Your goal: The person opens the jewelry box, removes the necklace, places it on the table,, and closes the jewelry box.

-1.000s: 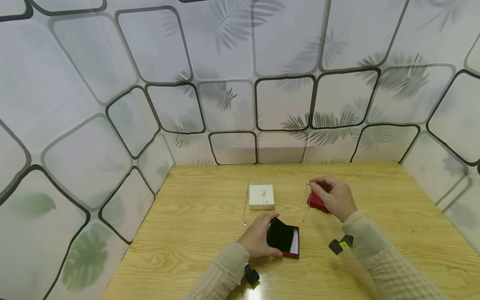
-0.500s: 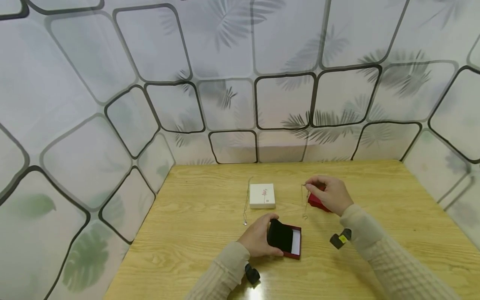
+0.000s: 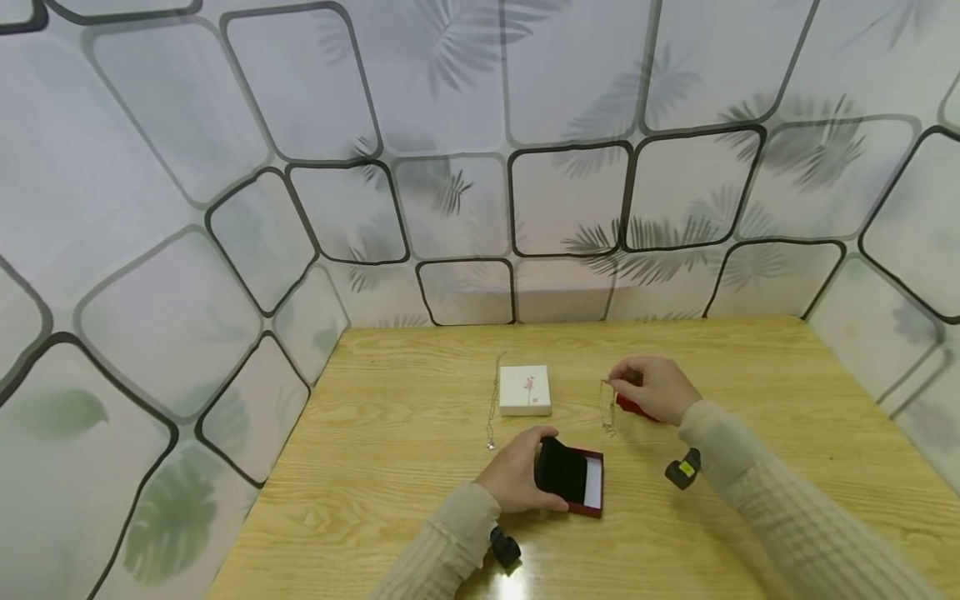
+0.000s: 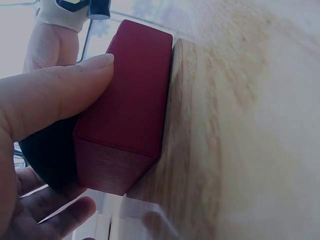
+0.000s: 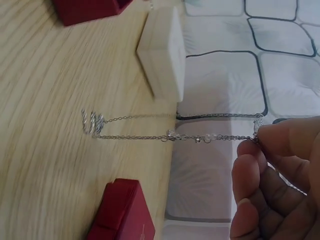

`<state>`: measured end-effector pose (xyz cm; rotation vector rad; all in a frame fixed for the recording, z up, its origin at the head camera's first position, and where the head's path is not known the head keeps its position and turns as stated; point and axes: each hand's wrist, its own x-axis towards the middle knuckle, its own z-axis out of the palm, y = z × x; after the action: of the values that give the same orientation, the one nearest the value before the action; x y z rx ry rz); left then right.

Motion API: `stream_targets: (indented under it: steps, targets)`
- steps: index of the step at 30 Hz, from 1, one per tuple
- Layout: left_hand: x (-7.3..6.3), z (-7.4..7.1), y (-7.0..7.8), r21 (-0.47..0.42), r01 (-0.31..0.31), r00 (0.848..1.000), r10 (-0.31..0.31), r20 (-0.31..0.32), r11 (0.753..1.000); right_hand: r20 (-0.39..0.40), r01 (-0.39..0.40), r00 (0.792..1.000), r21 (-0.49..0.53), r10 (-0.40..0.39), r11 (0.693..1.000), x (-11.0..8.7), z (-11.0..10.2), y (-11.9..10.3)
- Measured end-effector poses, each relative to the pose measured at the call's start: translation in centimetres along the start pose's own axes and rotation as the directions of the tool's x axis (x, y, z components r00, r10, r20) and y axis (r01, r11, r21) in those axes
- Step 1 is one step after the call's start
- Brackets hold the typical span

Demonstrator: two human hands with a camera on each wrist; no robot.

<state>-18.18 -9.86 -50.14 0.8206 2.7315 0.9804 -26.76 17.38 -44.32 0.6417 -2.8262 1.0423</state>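
Note:
My left hand (image 3: 517,475) grips a small red jewelry box (image 4: 135,90) on the table, thumb on its near side in the left wrist view. A black insert pad (image 3: 561,471) stands tilted out of the box beside that hand's fingers, and part of the white box bottom shows. Between thumb and forefinger, my right hand (image 3: 656,390) pinches a fine silver necklace (image 5: 171,136) with small clear beads. The chain hangs in a loop, and its low end lies coiled on the table. Partly behind the right hand sits a red box piece (image 5: 125,212).
A white box (image 3: 525,390) with a pink flower print stands at the middle back. Along its left side lies another necklace with a pendant (image 3: 491,445). The wooden table (image 3: 390,417) ends at a patterned curtain (image 3: 465,208) at the back and sides.
My right hand has moved slightly left and down with the necklace, whose lower end now gathers on the table. The left hand and the box have stayed nearly still.

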Motion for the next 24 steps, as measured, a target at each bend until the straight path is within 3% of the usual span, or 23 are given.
stream_targets:
  steps: [6,16,24]
  targets:
    - [0.0,0.0,0.0,0.003,0.005,1.0,-0.005,0.002,1.0,0.052,-0.003,0.999,-0.05,0.005,0.999,0.9,-0.2,0.9]
    - [-0.1,0.0,-0.1,0.006,0.008,1.0,-0.008,-0.01,1.0,0.143,-0.073,0.987,-0.022,0.076,0.997,2.6,0.2,2.0]
    - [0.0,0.0,-0.1,0.003,0.01,1.0,-0.01,-0.003,1.0,0.164,-0.087,0.982,-0.052,0.094,0.995,3.8,0.6,2.3]
